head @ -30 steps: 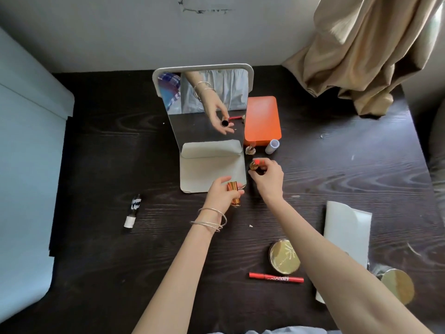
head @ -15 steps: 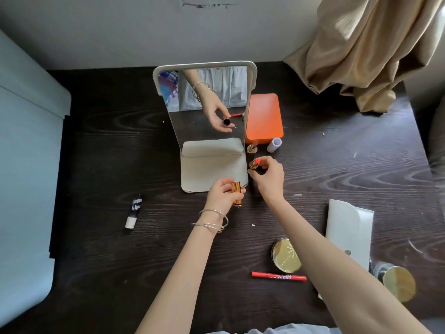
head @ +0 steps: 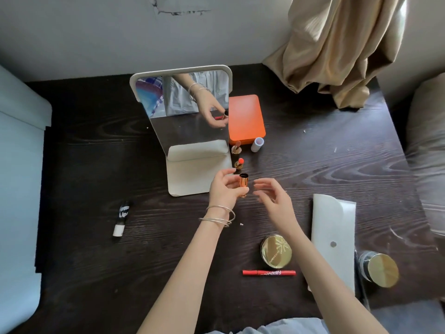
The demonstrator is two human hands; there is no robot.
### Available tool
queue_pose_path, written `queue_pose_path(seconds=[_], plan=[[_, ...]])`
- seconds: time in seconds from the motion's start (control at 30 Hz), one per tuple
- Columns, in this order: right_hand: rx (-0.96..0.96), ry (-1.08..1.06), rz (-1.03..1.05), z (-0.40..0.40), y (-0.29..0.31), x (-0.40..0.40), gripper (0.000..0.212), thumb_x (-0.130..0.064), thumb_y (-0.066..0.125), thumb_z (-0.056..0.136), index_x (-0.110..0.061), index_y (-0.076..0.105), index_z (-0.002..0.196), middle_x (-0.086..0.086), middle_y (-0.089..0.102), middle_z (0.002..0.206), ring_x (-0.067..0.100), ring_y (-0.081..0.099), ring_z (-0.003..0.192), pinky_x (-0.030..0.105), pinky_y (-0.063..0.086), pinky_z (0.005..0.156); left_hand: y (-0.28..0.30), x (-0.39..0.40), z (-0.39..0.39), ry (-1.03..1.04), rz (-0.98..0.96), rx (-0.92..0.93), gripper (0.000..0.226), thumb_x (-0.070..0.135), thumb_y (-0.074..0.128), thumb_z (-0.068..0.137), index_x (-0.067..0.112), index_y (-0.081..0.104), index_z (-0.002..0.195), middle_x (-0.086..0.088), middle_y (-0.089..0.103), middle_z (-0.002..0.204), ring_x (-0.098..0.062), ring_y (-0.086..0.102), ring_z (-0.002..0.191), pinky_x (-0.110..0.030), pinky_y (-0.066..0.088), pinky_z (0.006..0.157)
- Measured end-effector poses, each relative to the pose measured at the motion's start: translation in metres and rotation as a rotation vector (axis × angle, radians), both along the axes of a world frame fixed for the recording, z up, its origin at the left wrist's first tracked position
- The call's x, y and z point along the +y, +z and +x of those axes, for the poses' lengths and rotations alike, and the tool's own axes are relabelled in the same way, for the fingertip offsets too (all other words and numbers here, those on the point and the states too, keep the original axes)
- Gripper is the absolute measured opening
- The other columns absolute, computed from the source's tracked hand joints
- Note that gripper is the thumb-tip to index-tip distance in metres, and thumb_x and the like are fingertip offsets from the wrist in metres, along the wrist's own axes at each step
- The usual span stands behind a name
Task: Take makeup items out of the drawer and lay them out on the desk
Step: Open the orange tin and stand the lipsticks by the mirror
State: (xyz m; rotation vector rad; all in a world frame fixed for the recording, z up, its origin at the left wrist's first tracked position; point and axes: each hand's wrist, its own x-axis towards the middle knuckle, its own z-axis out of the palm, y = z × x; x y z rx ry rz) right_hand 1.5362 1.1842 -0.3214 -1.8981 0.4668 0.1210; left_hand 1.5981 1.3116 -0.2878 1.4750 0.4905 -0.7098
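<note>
Two lipsticks stand uncapped on the dark wooden desk (head: 96,153), just right of the mirror's white base: the nearer lipstick (head: 239,163) shows a bright orange-red bullet above a gold casing, and the farther lipstick (head: 236,147), paler in tone, stands against the front edge of the orange box (head: 245,118). That box lies flat with its lid closed, so its contents cannot be told. Beside it a small white tube (head: 257,144) stands upright.

The left hand (head: 225,188), bangles at the wrist, pinches a gold lipstick cap (head: 243,186) between thumb and fingers; the cap is upright, its dark hollow mouth facing up, nothing visible inside. The right hand (head: 274,201) hovers just beside it, fingers spread and loosely curled, gripping nothing and apart from the cap.

The standing mirror (head: 190,116) reflects the left hand with its bangles.

Nearer the person, a round gold compact (head: 276,251) lies closed on the desk, with a red pencil (head: 269,272) lying crosswise just in front of it. To the right, a flat white pouch (head: 333,239) lies with its flap shut, and a jar (head: 378,267) with a gold lid, closed, stands at its near right corner. Well apart on the left, a black-and-white tube (head: 121,219) lies alone on its side. A beige curtain (head: 337,44) drapes onto the far right corner.
</note>
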Motion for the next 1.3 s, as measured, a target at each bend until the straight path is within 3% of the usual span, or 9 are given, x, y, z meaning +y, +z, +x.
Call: queue_pose_path(seconds=[0.2, 0.37, 0.53, 0.67, 0.73, 0.93, 1.1, 1.23, 1.3], plan=[[-0.3, 0.133, -0.317, -0.007, -0.002, -0.014, 0.034, 0.008, 0.061, 0.082, -0.015, 0.064, 0.107, -0.005, 0.053, 0.101, 0.008, 0.058, 0.089, 0.013, 0.049, 0.078, 0.007, -0.015, -0.003, -0.041, -0.118, 0.171, 0.061, -0.001, 0.065, 0.083, 0.007, 0.036, 0.136, -0.013, 0.061, 0.123, -0.018, 0.059, 0.099, -0.024, 0.051, 0.075], [-0.282, 0.252, -0.482, 0.007, -0.014, -0.025, 0.034, -0.001, 0.066, 0.079, -0.016, 0.067, 0.108, 0.002, 0.05, 0.102, 0.009, 0.052, 0.09, 0.019, 0.048, 0.072, 0.004, -0.021, 0.001, -0.088, -0.086, 0.168, 0.064, 0.005, 0.063, 0.086, 0.008, 0.032, 0.142, -0.014, 0.059, 0.127, -0.016, 0.058, 0.103, -0.026, 0.052, 0.079], [-0.221, 0.018, -0.311, 0.038, -0.022, -0.027, 0.024, -0.007, 0.072, 0.079, -0.01, 0.069, 0.102, 0.003, 0.057, 0.104, -0.012, 0.052, 0.09, 0.007, 0.045, 0.073, 0.001, -0.019, 0.015, -0.073, -0.035, 0.233, 0.055, 0.012, 0.055, 0.093, 0.008, 0.033, 0.142, -0.016, 0.052, 0.133, -0.021, 0.054, 0.112, -0.026, 0.052, 0.073], [-0.068, -0.034, -0.331, 0.055, -0.031, -0.024, 0.018, -0.016, 0.071, 0.081, -0.014, 0.067, 0.098, -0.008, 0.059, 0.097, 0.003, 0.06, 0.076, 0.031, 0.054, 0.074, -0.004, -0.012, 0.014, -0.135, 0.004, 0.294, 0.039, 0.008, 0.046, 0.096, 0.003, 0.043, 0.135, -0.017, 0.056, 0.125, -0.022, 0.054, 0.105, -0.025, 0.05, 0.074], [-0.034, -0.05, -0.333, 0.057, -0.035, -0.022, 0.017, -0.015, 0.07, 0.082, -0.014, 0.066, 0.099, -0.009, 0.057, 0.096, 0.009, 0.061, 0.077, 0.035, 0.055, 0.076, -0.007, -0.01, 0.013, -0.15, 0.007, 0.312, 0.035, 0.007, 0.043, 0.097, 0.002, 0.046, 0.131, -0.019, 0.056, 0.127, -0.021, 0.054, 0.102, -0.025, 0.05, 0.075], [0.014, -0.08, -0.324, 0.058, -0.042, -0.02, 0.019, -0.011, 0.068, 0.083, -0.015, 0.062, 0.1, -0.005, 0.056, 0.098, 0.01, 0.061, 0.076, 0.037, 0.056, 0.077, -0.013, -0.008, 0.011, -0.161, 0.029, 0.31, 0.031, 0.007, 0.042, 0.097, 0.004, 0.05, 0.126, -0.017, 0.058, 0.125, -0.021, 0.057, 0.1, -0.025, 0.051, 0.079], [0.046, -0.094, -0.341, 0.06, -0.042, -0.019, 0.019, -0.011, 0.068, 0.082, -0.016, 0.062, 0.099, -0.006, 0.055, 0.097, 0.008, 0.059, 0.074, 0.038, 0.053, 0.079, -0.014, -0.006, 0.012, -0.153, 0.027, 0.305, 0.031, 0.005, 0.044, 0.096, 0.002, 0.052, 0.125, -0.011, 0.057, 0.109, -0.012, 0.057, 0.08, -0.024, 0.05, 0.073], [0.055, -0.118, -0.315, 0.06, -0.038, -0.019, 0.035, -0.01, 0.07, 0.081, -0.015, 0.057, 0.114, -0.004, 0.052, 0.107, 0.005, 0.059, 0.074, 0.027, 0.05, 0.078, -0.01, 0.0, 0.012, -0.147, 0.023, 0.293, 0.031, 0.005, 0.043, 0.097, 0.001, 0.051, 0.126, -0.011, 0.056, 0.109, -0.019, 0.058, 0.091, -0.024, 0.05, 0.075], [0.085, -0.17, -0.275, 0.056, -0.035, -0.016, 0.045, -0.013, 0.071, 0.08, -0.013, 0.051, 0.121, -0.005, 0.048, 0.11, 0.008, 0.06, 0.074, 0.025, 0.047, 0.078, -0.008, 0.006, 0.009, -0.136, 0.017, 0.271, 0.03, 0.004, 0.043, 0.097, 0.0, 0.051, 0.126, -0.01, 0.055, 0.109, -0.015, 0.058, 0.084, -0.022, 0.05, 0.073]])
